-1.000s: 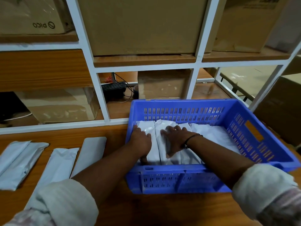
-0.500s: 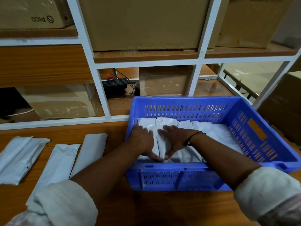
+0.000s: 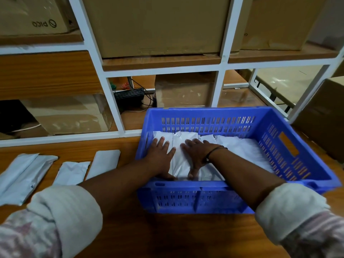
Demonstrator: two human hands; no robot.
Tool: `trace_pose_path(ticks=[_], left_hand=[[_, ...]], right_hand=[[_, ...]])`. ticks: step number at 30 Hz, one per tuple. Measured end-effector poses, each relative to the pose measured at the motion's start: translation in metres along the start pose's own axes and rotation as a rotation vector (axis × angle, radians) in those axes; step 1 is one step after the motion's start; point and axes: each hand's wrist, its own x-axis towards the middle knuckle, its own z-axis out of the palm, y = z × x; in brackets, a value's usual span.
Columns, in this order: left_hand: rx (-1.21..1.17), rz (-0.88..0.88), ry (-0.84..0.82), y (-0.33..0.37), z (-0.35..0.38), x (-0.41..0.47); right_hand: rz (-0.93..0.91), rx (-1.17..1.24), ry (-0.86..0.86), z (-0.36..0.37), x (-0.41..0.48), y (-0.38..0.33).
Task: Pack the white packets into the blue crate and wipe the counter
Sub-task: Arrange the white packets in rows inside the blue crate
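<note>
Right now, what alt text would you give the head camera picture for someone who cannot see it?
A person's left hand and right hand press flat on a row of white packets inside a blue crate on a wooden counter. Loose packets lie on the counter to its left, and cardboard boxes fill white-framed shelves behind.

Left hand (image 3: 160,157), right hand (image 3: 199,155) flat on white packets (image 3: 241,148), inside blue crate (image 3: 186,191)

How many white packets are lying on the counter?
4, all left of the blue crate: far-left packet, a second packet overlapping it, a middle packet, and the packet nearest the crate. The left sleeve may hide more.
</note>
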Motion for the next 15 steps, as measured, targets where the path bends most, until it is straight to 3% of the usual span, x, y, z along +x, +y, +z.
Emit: trace_pose_path(ticks=[11,15], left_hand=[[-0.067,-0.025,-0.012,-0.005,0.001,-0.003],[-0.12,-0.052,-0.004,-0.006,-0.003,-0.006]], right_hand=[[0.008,-0.013,0.027,-0.002,-0.013,-0.003],[-0.015,0.072,0.124,-0.008,-0.018,0.003]])
